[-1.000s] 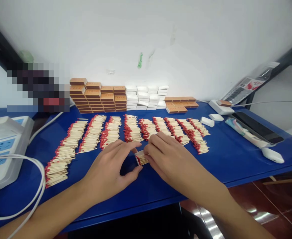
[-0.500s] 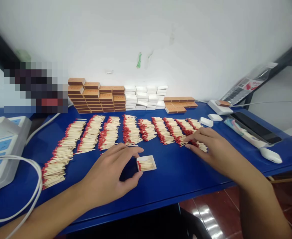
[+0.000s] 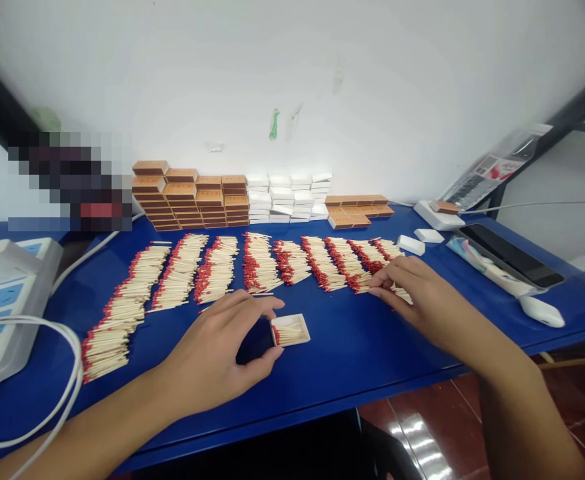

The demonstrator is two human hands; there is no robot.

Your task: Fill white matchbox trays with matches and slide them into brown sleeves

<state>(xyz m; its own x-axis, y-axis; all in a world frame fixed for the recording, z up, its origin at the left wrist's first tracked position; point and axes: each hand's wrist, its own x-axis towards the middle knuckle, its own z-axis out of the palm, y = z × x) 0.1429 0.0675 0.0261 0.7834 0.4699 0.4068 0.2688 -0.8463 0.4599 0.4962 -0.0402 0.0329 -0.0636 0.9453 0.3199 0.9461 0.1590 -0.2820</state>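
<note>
My left hand (image 3: pixel 222 350) has its thumb and index finger curled around the left end of a small white matchbox tray (image 3: pixel 298 341), which lies on the table. Matches (image 3: pixel 289 333) with red heads to the left partly fill this tray. Over the rightmost piles of matches, my right hand (image 3: pixel 407 283) has its thumb and fingertips pinched together on some matches; how many is hidden. Several slanting rows of loose matches (image 3: pixel 265 263) with red heads spread across the blue table, beyond and to the left of the tray.
Against the wall stand stacked brown matchboxes (image 3: pixel 182 193), white trays (image 3: pixel 280 197) and a lower brown stack (image 3: pixel 357 210). Two white trays (image 3: pixel 411 245) lie right. A phone (image 3: pixel 512 253), a plastic-wrapped item (image 3: pixel 490 267) and a white case (image 3: pixel 542 311) sit farther right; a power strip (image 3: pixel 17 293) left.
The fingers of my right hand have closed together at the matches and drawn slightly left. My left hand stays at the tray; the whole view has shifted a little.
</note>
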